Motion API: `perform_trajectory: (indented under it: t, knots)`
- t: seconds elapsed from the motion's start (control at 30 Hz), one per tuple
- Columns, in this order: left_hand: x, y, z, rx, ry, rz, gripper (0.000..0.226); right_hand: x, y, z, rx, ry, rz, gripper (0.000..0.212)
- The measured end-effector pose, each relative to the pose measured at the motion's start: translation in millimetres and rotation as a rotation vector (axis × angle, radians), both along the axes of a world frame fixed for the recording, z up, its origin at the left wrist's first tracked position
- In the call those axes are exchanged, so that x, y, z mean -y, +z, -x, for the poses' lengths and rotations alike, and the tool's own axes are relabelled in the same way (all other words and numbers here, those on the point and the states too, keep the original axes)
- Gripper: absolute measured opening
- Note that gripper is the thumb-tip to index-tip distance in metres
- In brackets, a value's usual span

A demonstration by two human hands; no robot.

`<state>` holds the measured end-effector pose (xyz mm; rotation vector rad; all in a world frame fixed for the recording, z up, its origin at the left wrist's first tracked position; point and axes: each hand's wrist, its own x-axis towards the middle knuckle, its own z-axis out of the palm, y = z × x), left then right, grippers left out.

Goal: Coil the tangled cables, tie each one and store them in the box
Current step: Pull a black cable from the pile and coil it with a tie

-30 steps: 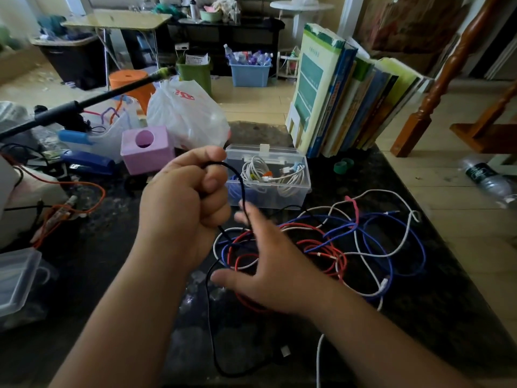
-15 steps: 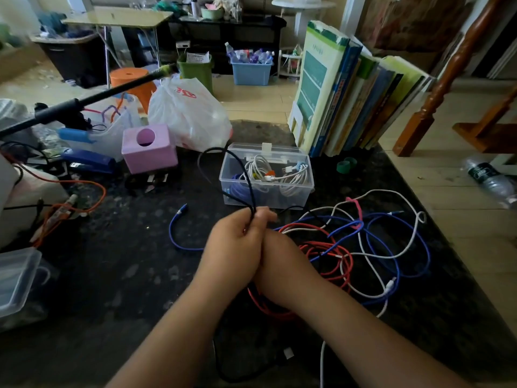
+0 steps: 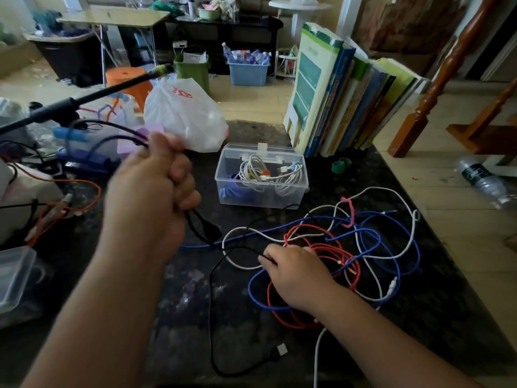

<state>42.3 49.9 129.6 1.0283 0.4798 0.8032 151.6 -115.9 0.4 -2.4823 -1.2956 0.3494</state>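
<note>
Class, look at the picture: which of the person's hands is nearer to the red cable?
The right hand. It rests on the tangle, right over the red cable. The left hand is raised well off to the left, gripping the black cable.

2 bare forearms enter from the bottom edge of the frame, one from the lower left and one from the lower right, each ending in a bare hand. The left hand (image 3: pixel 152 191) sits left of centre and is slightly blurred; the right hand (image 3: pixel 300 277) sits lower, right of centre, and is sharper. No sleeve, cuff or glove covers either arm as far as the frame's edge, and no watch, ring, bracelet or strap shows on either wrist or on any finger in view. Nails are too blurred or hidden to tell. Nothing else of the person is in view.
</note>
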Motion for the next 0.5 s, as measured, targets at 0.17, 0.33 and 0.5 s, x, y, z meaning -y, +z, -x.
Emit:
perform_trajectory:
  t: [0.17, 0.33, 0.5]
  knots:
    - [27.3, -52.2, -22.2, -0.517, -0.179, -0.6, 0.018, -0.5, 20.9, -6.6, 0.062, 0.033, -0.06, 0.028]
    - [37.9, -77.9, -20.9, -0.784, -0.484, -0.96, 0.043, 3.2, 37.3, -11.1, -0.115, -0.009, -0.137, 0.026]
    - [31.1, -70.2, -22.5, -0.915, -0.384, -1.105, 0.024, 3.7, 38.9, -8.4, -0.046, 0.035, -0.176, 0.02]
